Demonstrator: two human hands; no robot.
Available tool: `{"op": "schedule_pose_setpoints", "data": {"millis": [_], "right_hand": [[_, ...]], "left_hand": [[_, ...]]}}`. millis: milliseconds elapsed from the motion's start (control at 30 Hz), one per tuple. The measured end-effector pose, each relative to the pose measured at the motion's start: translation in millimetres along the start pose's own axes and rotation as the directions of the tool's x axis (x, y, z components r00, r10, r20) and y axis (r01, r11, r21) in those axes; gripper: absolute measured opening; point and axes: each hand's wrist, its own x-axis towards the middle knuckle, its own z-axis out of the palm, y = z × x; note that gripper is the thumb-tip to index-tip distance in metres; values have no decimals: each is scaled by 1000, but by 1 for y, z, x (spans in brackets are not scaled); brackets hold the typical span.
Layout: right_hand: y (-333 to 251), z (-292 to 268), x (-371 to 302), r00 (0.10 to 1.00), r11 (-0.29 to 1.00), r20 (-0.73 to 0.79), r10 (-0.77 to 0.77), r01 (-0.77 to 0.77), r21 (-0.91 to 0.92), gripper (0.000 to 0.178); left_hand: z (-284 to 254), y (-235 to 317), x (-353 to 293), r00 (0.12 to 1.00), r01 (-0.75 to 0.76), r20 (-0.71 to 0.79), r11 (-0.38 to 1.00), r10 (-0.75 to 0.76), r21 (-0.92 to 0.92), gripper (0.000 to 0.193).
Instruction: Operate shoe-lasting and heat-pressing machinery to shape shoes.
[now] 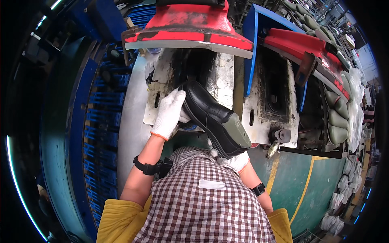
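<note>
Before red machinery point(190, 34), left fingers point(176, 97) and right fingers point(214, 153) grip a black shoe point(206, 107); it partly hides a stained plate point(224, 73).

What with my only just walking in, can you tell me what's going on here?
A person in a checked apron is holding a black shoe with both gloved hands. The left hand is at the toe end, and the right hand is at the heel end. A grey-green form fills the shoe's opening. The shoe slants in front of a stained metal plate, with a red machine part beyond it.
</note>
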Motion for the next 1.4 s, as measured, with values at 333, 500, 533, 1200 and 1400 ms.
{"op": "schedule_pose_setpoints", "data": {"millis": [333,500,533,1200,1400], "right_hand": [[-5,14,23,986,945,-117,-121,78,-319,63],[10,42,60,897,569,-24,-441,259,-780,64],[8,40,69,892,538,-21,-452,254,-804,63],[27,-6,216,751,-936,560,-350,-302,-181,15],[26,-9,218,708,-912,582,-401,-371,-177,14]], "left_hand": [[-17,-17,-1,997,7,71,966,11,-257,50],[-28,-31,-10,976,-69,144,857,165,-511,67],[-34,-23,-15,981,9,168,842,98,-539,69],[-338,-179,68,831,-75,-483,805,-275,-588,27],[-433,-202,143,734,134,-487,803,-474,-580,13]]}}
